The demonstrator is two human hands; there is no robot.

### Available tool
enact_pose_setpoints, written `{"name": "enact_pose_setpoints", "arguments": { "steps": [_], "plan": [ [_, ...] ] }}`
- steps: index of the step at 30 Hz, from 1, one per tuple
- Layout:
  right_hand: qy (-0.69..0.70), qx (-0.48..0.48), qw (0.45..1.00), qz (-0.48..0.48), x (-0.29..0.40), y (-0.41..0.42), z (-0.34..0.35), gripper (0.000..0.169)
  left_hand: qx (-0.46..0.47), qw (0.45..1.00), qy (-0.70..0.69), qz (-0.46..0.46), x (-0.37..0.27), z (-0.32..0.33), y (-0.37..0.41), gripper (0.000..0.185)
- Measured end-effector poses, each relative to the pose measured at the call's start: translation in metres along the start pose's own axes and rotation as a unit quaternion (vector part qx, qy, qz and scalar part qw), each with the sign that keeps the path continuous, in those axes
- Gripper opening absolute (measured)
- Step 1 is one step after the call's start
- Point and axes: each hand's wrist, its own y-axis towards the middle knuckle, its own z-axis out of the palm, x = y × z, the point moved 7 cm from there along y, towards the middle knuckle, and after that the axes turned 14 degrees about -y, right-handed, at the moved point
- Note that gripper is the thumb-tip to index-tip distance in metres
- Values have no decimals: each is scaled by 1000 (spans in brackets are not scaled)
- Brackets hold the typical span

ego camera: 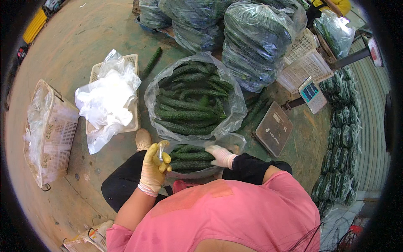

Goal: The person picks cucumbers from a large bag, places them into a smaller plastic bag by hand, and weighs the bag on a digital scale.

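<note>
My left hand, in a yellow-palmed glove, is raised left of a small open clear bag of cucumbers. It grips a gathered piece of clear plastic, apparently part of the bag's edge. My right hand, in a whitish glove, rests at the right side of the same bag, its fingers over the cucumbers' ends; whether it grips anything is unclear. Just beyond stands a large open plastic bag full of dark green cucumbers.
A white crate holding plastic bags stands left, another crate farther left. A platform scale with a display is at right. Bagged cucumbers are stacked beyond; packed bundles line the right wall. A loose cucumber lies on the floor.
</note>
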Motion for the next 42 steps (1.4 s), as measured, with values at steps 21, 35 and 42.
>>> {"name": "enact_pose_setpoints", "arguments": {
  "steps": [21, 35, 42],
  "plan": [
    [-182, 167, 906, 343, -205, 227, -72, 53, -46, 997, 42, -43, 3, 14, 9, 66],
    [94, 107, 927, 346, -194, 163, -56, 76, -9, 998, 33, -50, 16, 9, 6, 54],
    [373, -156, 864, 300, -130, 93, -139, 71, 21, 996, 90, -12, 13, -3, 13, 65]
  ]
}}
